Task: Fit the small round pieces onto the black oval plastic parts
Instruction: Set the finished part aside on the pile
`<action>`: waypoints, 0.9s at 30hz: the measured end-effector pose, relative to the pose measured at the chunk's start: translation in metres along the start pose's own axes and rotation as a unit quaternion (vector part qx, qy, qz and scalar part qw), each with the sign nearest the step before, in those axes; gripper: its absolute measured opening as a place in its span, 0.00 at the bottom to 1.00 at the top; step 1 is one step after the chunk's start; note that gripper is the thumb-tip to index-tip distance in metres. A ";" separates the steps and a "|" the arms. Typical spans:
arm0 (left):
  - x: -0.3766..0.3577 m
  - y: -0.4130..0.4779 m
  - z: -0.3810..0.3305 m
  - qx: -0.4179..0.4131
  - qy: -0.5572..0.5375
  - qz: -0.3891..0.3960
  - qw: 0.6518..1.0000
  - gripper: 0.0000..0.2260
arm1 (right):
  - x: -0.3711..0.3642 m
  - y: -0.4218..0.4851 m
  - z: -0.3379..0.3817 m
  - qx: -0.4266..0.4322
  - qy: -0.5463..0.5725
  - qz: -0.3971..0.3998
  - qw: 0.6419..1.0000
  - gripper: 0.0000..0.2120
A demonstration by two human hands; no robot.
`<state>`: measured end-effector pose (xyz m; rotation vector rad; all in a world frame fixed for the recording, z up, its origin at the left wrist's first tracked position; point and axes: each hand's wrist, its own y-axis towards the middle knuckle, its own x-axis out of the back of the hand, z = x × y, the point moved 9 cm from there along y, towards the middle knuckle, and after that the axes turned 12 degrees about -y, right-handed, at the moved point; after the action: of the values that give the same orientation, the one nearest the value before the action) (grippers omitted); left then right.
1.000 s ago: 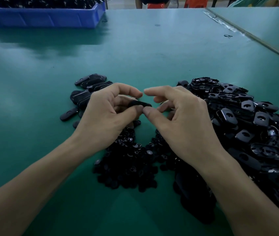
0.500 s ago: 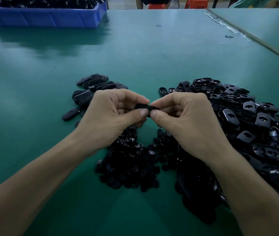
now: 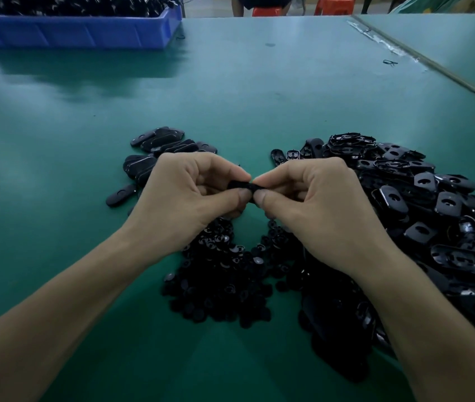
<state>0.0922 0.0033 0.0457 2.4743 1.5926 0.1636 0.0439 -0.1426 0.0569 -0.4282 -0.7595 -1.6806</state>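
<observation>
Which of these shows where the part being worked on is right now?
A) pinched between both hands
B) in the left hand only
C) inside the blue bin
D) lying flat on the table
A: the left hand and right hand both pinch the part between thumb and fingertips, above the table.

No readable text, labels, brands or numbers. Black oval parts [image 3: 422,198]: moulded plain, no lettering visible. Small round pieces [image 3: 219,274]: pale glints only, too blurred to read as marks. Blue bin [image 3: 85,36]: plain wall, no sticker or print legible. Tabletop [image 3: 259,97]: no signs or writing.
</observation>
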 end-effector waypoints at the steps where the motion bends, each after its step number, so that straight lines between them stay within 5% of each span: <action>1: 0.003 0.001 0.000 -0.003 0.006 -0.009 1.000 0.07 | 0.001 0.000 0.000 -0.004 -0.009 -0.008 1.000 0.06; 7: 0.046 0.009 -0.003 -0.036 0.051 -0.135 0.989 0.11 | 0.015 0.014 0.007 -0.022 -0.191 -0.070 0.979 0.13; 14: 0.070 0.013 -0.005 -0.075 0.140 -0.183 0.970 0.08 | -0.003 0.057 0.004 -0.065 -0.416 0.109 0.900 0.21; 18: 0.082 0.010 -0.004 -0.087 0.174 -0.224 0.955 0.07 | -0.012 0.062 -0.005 -0.110 -0.479 0.166 0.855 0.05; 27: 0.088 0.009 0.007 -0.059 0.291 -0.238 0.925 0.05 | -0.015 0.065 -0.010 -0.079 -0.507 0.119 0.850 0.13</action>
<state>0.1384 0.0791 0.0396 1.9621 2.2735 0.9531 0.1110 -0.1450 0.0564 -1.5325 -1.2487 -1.2017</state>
